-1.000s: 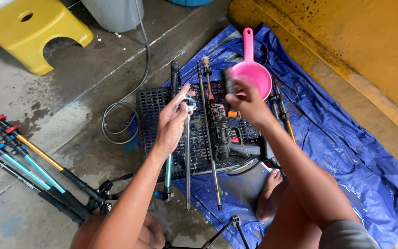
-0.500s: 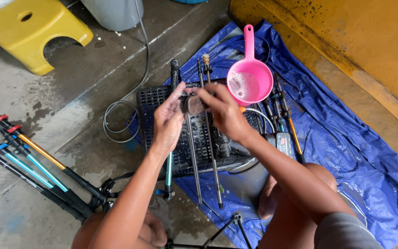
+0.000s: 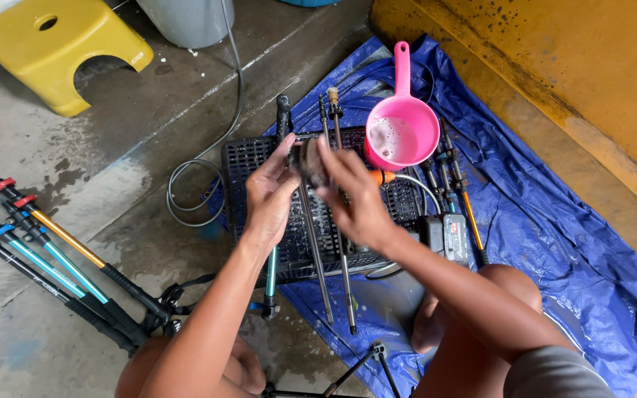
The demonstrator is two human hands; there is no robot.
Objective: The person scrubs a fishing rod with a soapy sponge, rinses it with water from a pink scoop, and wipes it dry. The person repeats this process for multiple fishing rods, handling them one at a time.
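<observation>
Hands meet over the black crate (image 3: 248, 166): my left hand (image 3: 270, 195) and right hand (image 3: 355, 195) each clench a grip on a dark, soapy scrubber (image 3: 305, 158). Metal poles (image 3: 318, 258) lie across the crate below; a pink scoop (image 3: 401, 133) rests just beside, on blue tarp (image 3: 554, 243)

Soft, even daylight here, nothing harsh. Shadows are faint, just a dim patch under the yellow stool (image 3: 60, 48) and below the arms. The wet concrete floor (image 3: 112, 184) gives a dull sheen, no real glare. Mostly sharp, but the right hand (image 3: 352, 199) smears with motion blur. Straight edges bow a bit toward the corners.
</observation>
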